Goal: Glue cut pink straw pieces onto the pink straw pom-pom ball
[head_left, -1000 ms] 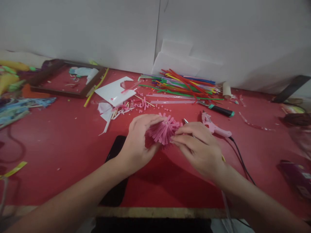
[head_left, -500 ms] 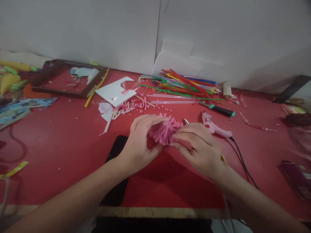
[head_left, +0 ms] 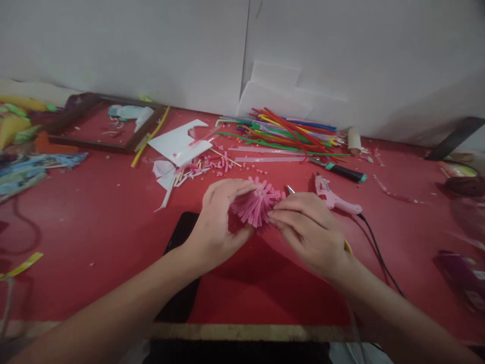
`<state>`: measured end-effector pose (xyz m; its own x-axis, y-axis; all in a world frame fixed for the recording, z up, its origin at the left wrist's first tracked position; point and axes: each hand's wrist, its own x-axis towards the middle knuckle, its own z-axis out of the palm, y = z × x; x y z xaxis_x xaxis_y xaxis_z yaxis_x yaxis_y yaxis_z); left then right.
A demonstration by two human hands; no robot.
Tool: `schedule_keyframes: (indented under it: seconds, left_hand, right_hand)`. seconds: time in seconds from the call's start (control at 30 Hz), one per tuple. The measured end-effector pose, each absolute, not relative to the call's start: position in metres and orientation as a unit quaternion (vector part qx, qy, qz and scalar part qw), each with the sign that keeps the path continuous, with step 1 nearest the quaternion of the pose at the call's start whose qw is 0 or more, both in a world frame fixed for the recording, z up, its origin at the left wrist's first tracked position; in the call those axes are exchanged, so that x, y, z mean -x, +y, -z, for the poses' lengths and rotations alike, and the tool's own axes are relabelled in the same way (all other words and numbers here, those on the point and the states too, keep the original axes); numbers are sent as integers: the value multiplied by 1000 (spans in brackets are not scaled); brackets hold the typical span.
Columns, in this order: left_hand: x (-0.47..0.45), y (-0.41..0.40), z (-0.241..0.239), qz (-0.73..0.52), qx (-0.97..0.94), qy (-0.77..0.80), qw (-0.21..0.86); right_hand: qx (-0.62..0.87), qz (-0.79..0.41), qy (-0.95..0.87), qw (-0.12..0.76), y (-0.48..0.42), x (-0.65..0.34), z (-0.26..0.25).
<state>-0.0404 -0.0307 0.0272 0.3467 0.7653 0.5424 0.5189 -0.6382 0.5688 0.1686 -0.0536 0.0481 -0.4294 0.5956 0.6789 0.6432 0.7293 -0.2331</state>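
Between my hands, above the table, is a pink fringed pompom-like flower (head_left: pixel 256 208), its many thin strips fanning out from a small pale centre. My left hand (head_left: pixel 220 222) curls round its left side, thumb below and fingers over the top. From the right, the fingertips of my right hand (head_left: pixel 308 227) pinch together at the outer strips. A pointed metal tip (head_left: pixel 290 189) shows just beyond my right hand, and a bit of yellow (head_left: pixel 347 246) shows by the wrist; what joins them, if anything, is hidden.
A pink glue gun (head_left: pixel 337 199) with a black cord lies right of my hands, near a cutter with a black handle (head_left: pixel 346 173). Coloured pipe cleaners (head_left: pixel 288 131), white card (head_left: pixel 182 144) and pink scraps lie behind. A black phone-like slab (head_left: pixel 178 298) is under my left forearm; a brown frame (head_left: pixel 91 144) is left.
My right fingertips have drawn closer together at the flower's right edge. The left hand and flower stay almost in place.
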Motion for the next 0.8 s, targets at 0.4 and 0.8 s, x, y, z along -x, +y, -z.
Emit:
schedule_keyframes:
  seconds: [0.4, 0.8]
  left_hand:
    - [41, -31, -28, -410, -810, 391, 150]
    - [41, -32, -27, -406, -808, 399, 151]
  right_hand:
    - [353, 36, -838, 415, -53, -169, -41]
    - [342, 48, -841, 417, -50, -170, -38]
